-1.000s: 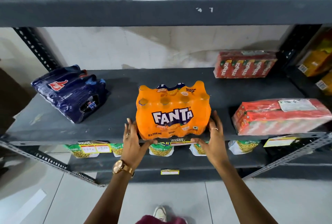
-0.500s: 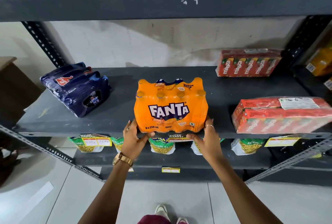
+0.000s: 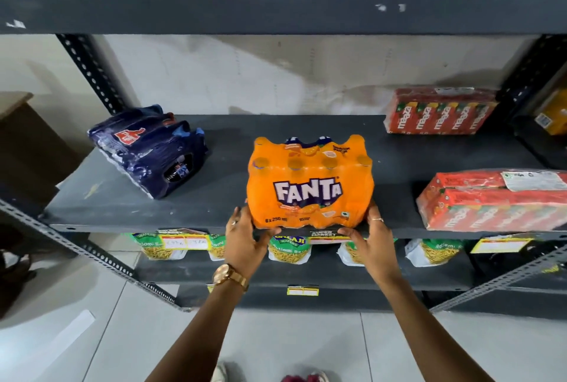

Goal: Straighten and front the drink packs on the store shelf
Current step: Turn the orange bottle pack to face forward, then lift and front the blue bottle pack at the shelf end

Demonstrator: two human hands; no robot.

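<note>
The dark grey shelf carried four drink packs. One orange Fanta pack stood upright at the shelf's front edge, near the middle, label facing outward. Two red Maaza carton packs were present: the larger-looking one lay at the front edge to the right of the Fanta pack, well apart from it and skewed; the other sat against the rear wall, behind and to the right of the Fanta pack. One dark blue bottle pack lay tipped on its side, left of the Fanta pack and set back from the edge.

Two hands were on the Fanta pack. The left hand grasped its lower left corner, thumb under the front base. The right hand grasped its lower right corner in the same way.

One gold wristwatch was on the left wrist. Below the Fanta pack, several green-and-white snack bags hung on the lower level, partly hidden by both hands. Price labels were fixed along the shelf front.
</note>
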